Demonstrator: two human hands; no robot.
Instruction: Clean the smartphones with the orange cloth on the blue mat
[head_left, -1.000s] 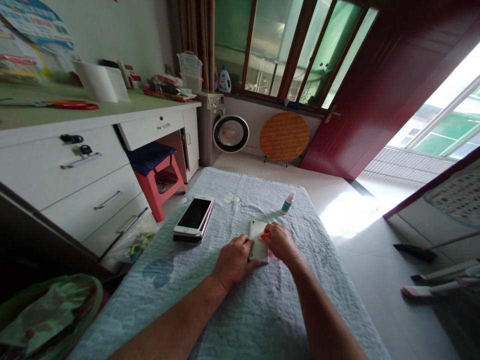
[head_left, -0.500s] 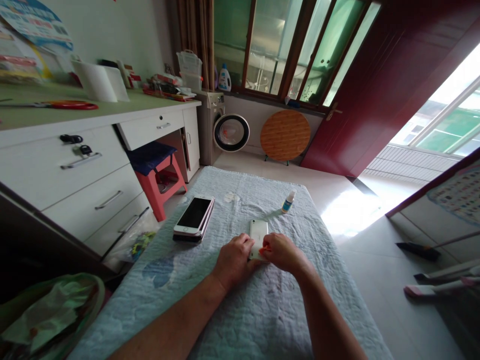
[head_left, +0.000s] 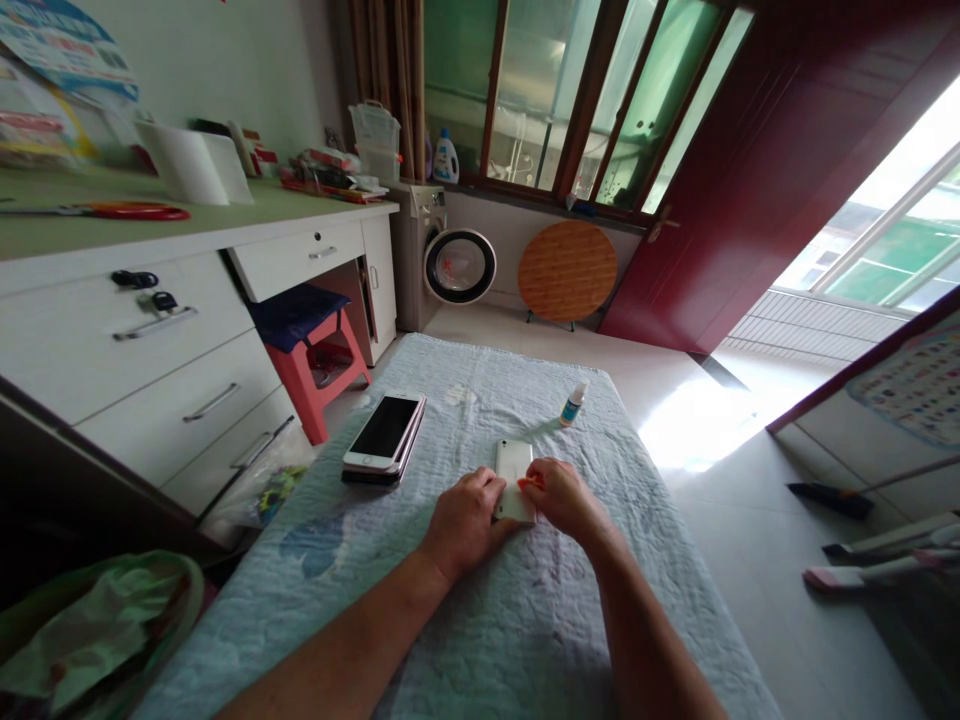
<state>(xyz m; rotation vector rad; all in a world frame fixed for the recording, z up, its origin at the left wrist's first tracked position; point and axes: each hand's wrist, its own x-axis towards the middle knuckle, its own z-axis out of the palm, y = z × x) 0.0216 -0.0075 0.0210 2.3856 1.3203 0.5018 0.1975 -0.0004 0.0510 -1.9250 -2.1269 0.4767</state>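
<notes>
A white phone [head_left: 512, 468] lies flat on the pale quilted cloth [head_left: 480, 620] covering the table. My left hand [head_left: 463, 520] rests with curled fingers against the phone's left edge, holding it in place. My right hand [head_left: 564, 497] pinches a small orange tool [head_left: 529, 484] whose tip touches the phone's right side. A stack of phones [head_left: 383, 438] with a dark screen on top lies to the left. A small dropper bottle [head_left: 572, 404] with a blue label stands beyond the white phone.
A white desk with drawers [head_left: 150, 330] runs along the left, a red stool [head_left: 311, 345] tucked under it. A washing machine [head_left: 450, 262] and a round wooden tabletop [head_left: 567, 272] stand against the far wall. A green plastic bag [head_left: 90, 625] sits at lower left.
My right hand slid down the phone's right side toward me and then back up a little. My left hand stayed on the phone.
</notes>
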